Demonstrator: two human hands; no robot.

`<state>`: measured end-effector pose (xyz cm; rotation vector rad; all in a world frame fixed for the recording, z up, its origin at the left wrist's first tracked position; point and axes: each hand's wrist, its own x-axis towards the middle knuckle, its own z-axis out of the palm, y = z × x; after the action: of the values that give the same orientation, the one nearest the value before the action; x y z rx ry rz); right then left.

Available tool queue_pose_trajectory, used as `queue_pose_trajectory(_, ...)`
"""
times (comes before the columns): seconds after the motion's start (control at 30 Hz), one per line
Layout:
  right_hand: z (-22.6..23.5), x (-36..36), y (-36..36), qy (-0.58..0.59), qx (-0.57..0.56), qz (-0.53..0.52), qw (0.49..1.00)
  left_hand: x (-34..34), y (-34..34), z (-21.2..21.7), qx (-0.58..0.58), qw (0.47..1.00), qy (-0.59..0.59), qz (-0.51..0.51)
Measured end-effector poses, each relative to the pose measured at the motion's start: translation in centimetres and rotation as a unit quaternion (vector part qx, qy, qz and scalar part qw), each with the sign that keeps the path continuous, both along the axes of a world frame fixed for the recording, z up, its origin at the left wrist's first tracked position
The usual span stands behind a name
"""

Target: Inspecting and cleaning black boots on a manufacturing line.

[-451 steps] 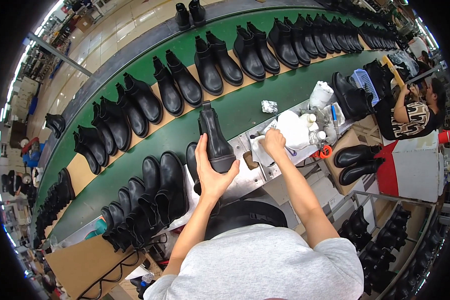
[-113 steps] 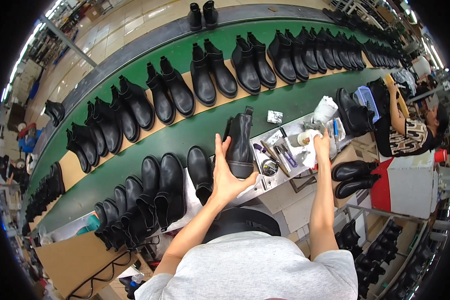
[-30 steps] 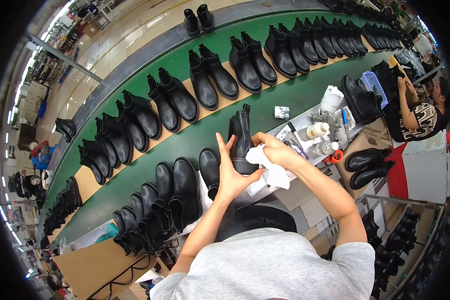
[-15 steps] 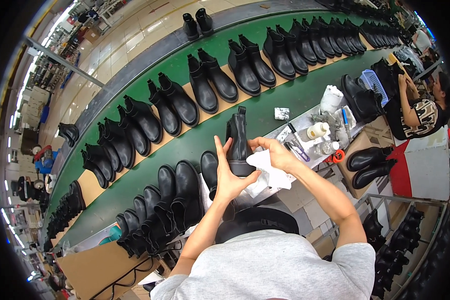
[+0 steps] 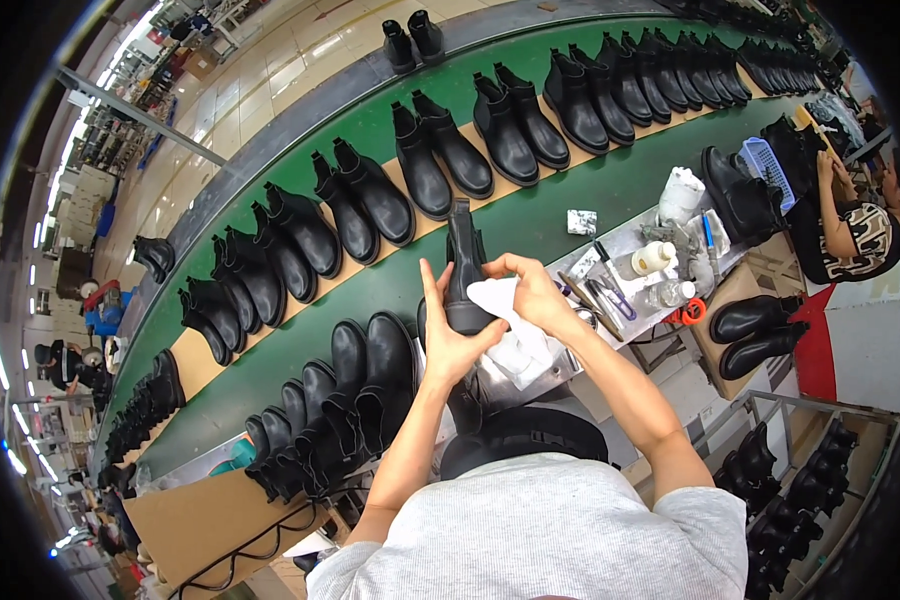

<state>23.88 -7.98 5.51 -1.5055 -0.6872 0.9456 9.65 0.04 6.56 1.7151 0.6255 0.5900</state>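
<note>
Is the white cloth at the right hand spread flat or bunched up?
Bunched up: the white cloth is gathered in the right hand, with creased, loose folds showing below it.

A single fisheye view looks steeply down from head height, close by the tabletop's (image 5: 620,185) near edge, facing its curved far edge.

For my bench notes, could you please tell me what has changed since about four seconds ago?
The right hand has moved left from the bottles to the black boot, bringing the white cloth to its side. The left hand still holds the boot; the row of boots remains in place.
</note>
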Motion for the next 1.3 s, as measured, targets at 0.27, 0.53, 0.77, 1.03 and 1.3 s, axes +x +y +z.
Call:
queue_pose_trajectory(0.27,-3.5,5.0,-5.1,-0.306,-0.213,-0.179,0.910,-0.5,-0.3,0.1,-0.056,0.997,-0.037,0.045)
queue_pose_trajectory(0.53,-9.9,3.5,-9.2,-0.594,-0.100,-0.098,0.792,0.3,-3.2,0.4,-0.049,0.993,-0.047,0.099)
queue_pose_trajectory(0.77,-15.9,-3.4,-10.7,-0.633,-0.103,0.109,0.760,-0.8,-8.1,-3.8,0.107,0.988,-0.041,0.101)
queue_pose_trajectory(1.03,-6.5,1.9,-14.6,-0.455,-0.115,-0.147,0.871,-7.1,-10.3,0.0,-0.014,0.982,0.185,-0.043)
queue_pose_trajectory(1.3,-4.4,9.0,-14.3,-0.530,-0.163,-0.248,0.794,-10.1,-7.7,-3.2,-0.222,0.940,0.250,0.066)
